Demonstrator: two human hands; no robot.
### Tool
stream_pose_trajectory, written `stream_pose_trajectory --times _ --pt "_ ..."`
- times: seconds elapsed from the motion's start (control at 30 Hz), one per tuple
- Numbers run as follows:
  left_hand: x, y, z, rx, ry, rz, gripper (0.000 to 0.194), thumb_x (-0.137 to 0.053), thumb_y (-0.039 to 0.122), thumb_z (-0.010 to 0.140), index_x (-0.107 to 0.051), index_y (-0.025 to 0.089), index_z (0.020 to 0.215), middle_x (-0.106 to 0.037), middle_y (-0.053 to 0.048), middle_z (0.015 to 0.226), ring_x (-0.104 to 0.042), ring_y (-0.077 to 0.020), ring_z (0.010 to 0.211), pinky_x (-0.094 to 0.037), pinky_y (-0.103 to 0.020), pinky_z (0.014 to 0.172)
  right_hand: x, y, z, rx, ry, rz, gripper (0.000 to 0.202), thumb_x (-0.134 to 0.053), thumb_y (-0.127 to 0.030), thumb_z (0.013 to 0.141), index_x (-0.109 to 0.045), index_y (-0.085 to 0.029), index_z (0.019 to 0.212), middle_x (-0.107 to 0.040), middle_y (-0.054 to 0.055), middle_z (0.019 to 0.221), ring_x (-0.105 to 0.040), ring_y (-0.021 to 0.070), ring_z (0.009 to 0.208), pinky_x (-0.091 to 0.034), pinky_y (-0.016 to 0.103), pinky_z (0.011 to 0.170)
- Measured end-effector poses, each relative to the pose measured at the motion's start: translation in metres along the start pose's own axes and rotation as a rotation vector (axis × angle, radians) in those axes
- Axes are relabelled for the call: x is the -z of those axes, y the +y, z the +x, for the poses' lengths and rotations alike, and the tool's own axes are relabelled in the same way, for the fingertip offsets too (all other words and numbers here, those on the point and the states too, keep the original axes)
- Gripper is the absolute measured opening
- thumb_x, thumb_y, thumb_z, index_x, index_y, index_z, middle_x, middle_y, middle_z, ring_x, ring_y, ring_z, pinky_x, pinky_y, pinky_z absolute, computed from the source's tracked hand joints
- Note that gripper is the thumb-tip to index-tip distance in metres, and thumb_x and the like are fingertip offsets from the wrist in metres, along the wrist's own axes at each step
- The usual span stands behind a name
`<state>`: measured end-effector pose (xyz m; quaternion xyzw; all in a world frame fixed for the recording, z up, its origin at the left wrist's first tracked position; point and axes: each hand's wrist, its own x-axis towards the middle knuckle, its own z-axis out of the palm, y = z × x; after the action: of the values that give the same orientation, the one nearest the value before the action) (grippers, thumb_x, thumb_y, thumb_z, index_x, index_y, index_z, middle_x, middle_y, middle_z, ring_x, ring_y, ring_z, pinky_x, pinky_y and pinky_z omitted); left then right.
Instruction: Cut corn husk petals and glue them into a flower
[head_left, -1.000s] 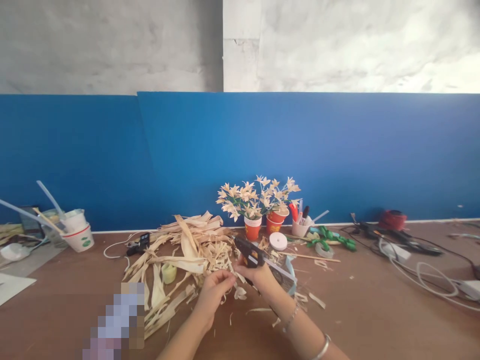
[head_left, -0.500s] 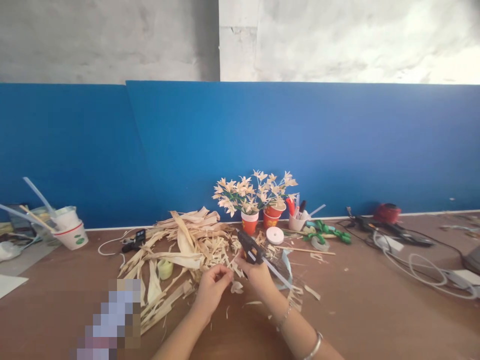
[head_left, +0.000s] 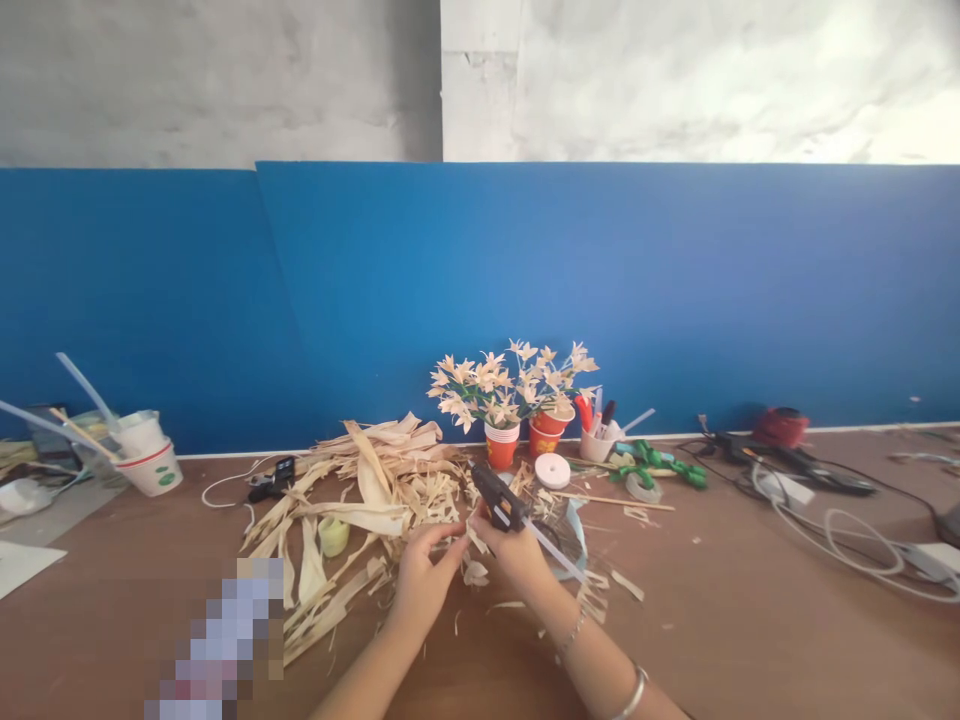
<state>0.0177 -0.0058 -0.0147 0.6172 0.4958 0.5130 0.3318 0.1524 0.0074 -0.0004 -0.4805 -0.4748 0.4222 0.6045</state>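
Note:
My right hand (head_left: 510,548) is wrapped around a black hot glue gun (head_left: 498,498), whose nozzle points away to the upper left. A pale glue stick (head_left: 555,550) sticks out of its back end. Close beside it, my left hand (head_left: 429,570) has its thumb and forefinger parted, tips near my right fingertips. A small pale husk piece (head_left: 475,540) shows between the two hands; which fingers touch it is hard to make out. Below lies a curled pale scrap (head_left: 475,573) on the brown table (head_left: 675,640). Dried corn husks (head_left: 375,485) are heaped left of my hands.
Husk flowers (head_left: 495,380) stand in red paper cups (head_left: 501,450) against a blue partition (head_left: 525,260). Nearby are a white tape roll (head_left: 553,471), a cup of pens (head_left: 598,443) and green tape (head_left: 660,462). White cables (head_left: 840,545) lie right; another cup (head_left: 154,470) stands left.
My left thumb and forefinger have parted from a pinch, and the forefinger has moved up. The glue gun stays in my right hand, almost unmoved. The view has shifted slightly.

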Motion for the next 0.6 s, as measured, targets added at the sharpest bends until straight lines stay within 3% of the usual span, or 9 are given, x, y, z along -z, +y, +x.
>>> stream_pose_trajectory --times 0.17,0.6 --pt "-0.0031 -0.0032 0.0007 0.038 -0.045 0.034 0.019 -0.058 0.032 0.072 -0.068 0.018 0.066 -0.069 -0.005 0.069 -0.061 -0.0219 0.07 -0.047 -0.034 0.072 -0.0044 -0.0003 -0.0024 0.002 0.008 -0.003 0.02 -0.068 -0.028 0.056 -0.06 -0.017 0.07 -0.064 0.004 0.069 -0.06 0.0209 0.068 -0.048 0.037 0.073" --pt "-0.0028 -0.0077 -0.0007 -0.003 -0.039 0.138 0.014 -0.056 0.027 0.072 -0.065 0.019 0.065 -0.066 -0.002 0.065 -0.06 -0.0198 0.066 -0.045 -0.031 0.067 0.0001 0.0009 0.0005 0.032 0.005 -0.031 0.021 -0.069 -0.03 0.057 -0.059 -0.017 0.069 -0.063 0.003 0.066 -0.058 0.0196 0.065 -0.047 0.034 0.068"
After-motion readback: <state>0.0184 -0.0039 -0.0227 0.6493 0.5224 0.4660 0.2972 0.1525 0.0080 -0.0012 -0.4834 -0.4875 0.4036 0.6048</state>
